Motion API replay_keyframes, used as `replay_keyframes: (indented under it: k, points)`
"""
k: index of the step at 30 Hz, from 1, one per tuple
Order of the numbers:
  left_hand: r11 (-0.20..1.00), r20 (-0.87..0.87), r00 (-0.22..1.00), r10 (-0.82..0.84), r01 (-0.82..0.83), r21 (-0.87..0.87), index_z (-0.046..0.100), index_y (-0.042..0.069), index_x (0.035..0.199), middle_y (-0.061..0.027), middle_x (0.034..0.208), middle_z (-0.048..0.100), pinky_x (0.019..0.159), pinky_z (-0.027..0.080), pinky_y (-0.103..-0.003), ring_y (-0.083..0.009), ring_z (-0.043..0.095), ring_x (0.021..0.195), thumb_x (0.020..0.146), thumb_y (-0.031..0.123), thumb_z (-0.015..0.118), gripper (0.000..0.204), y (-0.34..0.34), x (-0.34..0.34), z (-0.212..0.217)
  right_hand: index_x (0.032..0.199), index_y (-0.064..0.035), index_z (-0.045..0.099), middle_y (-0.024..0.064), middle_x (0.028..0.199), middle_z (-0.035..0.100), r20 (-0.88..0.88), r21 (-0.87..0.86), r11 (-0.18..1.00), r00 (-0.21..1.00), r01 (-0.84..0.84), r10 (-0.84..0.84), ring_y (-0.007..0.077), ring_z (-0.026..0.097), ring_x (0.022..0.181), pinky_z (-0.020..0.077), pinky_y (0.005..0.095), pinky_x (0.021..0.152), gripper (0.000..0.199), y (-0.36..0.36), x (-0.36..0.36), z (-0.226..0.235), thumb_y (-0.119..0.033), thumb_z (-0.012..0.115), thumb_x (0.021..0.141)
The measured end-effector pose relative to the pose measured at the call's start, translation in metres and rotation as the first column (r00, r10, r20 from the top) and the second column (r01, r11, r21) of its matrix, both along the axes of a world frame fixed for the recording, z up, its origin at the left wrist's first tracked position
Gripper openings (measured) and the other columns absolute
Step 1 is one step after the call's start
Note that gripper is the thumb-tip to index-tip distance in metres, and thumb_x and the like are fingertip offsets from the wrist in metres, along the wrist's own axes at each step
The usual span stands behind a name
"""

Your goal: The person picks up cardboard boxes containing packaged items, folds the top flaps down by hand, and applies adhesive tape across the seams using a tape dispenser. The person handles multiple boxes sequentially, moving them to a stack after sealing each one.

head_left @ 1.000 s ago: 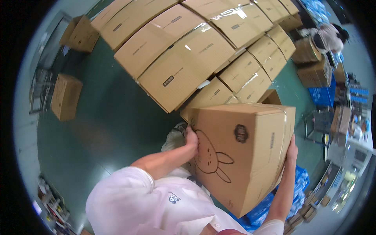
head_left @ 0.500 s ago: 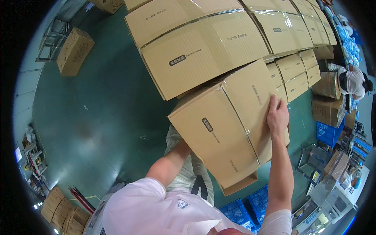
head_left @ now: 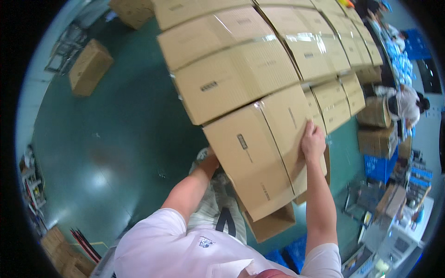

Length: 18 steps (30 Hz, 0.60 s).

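A large taped cardboard box (head_left: 264,155) is in front of me, tilted, its far edge close against the stacked cardboard boxes (head_left: 236,76). My right hand (head_left: 314,142) rests on its top near the right edge, fingers bent over the surface and gripping it. At the box's left side is my left hand (head_left: 212,158), mostly hidden by the box, so its fingers do not show. Under the near end of the held box, part of another open cardboard box (head_left: 272,222) is visible.
A lone carton (head_left: 90,67) stands on the green floor (head_left: 116,139) at far left. On the right are a blue crate (head_left: 381,167), a metal trolley (head_left: 364,199) and a co-worker (head_left: 410,106) at a bench. Blue bins (head_left: 294,252) lie near my right side.
The held box has moved a little left and now lines up closer to the stack's near edge. Both my hands have moved with it. The whole view has shifted slightly.
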<state>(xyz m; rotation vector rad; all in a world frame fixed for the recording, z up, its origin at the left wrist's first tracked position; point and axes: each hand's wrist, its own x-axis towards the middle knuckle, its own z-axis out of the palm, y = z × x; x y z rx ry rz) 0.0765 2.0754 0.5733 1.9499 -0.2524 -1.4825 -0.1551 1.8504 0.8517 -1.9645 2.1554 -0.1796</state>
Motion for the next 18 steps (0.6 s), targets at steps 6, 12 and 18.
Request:
replay_keyframes:
  k: [6,12,18]
  points:
    - [0.55,0.448,0.412,-0.793,0.801,0.236,0.072,0.002,0.107,-0.0229,0.117,0.068,0.098,0.05,-0.049,-0.0401,0.064,0.112,0.097,0.025,0.046,0.037,0.06,0.049,0.016,0.111,0.0009,0.064,0.0274,0.11,0.066,0.05,-0.132,0.988,0.996,-0.073,0.081,0.046,0.061,0.105,0.0464,0.0542,0.09,0.054,0.012,-0.018,-0.022,-0.049,0.047,0.1]
    - [0.731,0.24,0.691,-0.682,0.627,0.27,0.067,-0.003,0.119,-0.0259,0.13,0.061,0.106,0.045,-0.046,-0.0403,0.057,0.123,0.101,0.041,0.04,0.055,0.149,0.169,0.062,0.113,0.0049,0.062,0.027,0.112,0.064,-0.17,-0.406,0.909,0.985,-0.09,0.021,0.0445,0.059,0.107,0.0453,0.0526,0.094,0.046,0.071,-0.033,-0.018,-0.037,0.05,0.099]
    - [0.661,0.272,0.602,-0.751,0.678,0.321,0.068,-0.001,0.119,-0.0265,0.129,0.061,0.103,0.046,-0.046,-0.0412,0.058,0.121,0.097,0.043,0.044,0.056,0.207,0.406,0.036,0.122,0.0061,0.059,0.0282,0.119,0.061,-0.369,-0.433,0.901,0.916,-0.02,-0.157,0.0422,0.057,0.117,0.0417,0.0496,0.104,0.042,0.128,0.027,-0.001,-0.023,0.059,0.093]
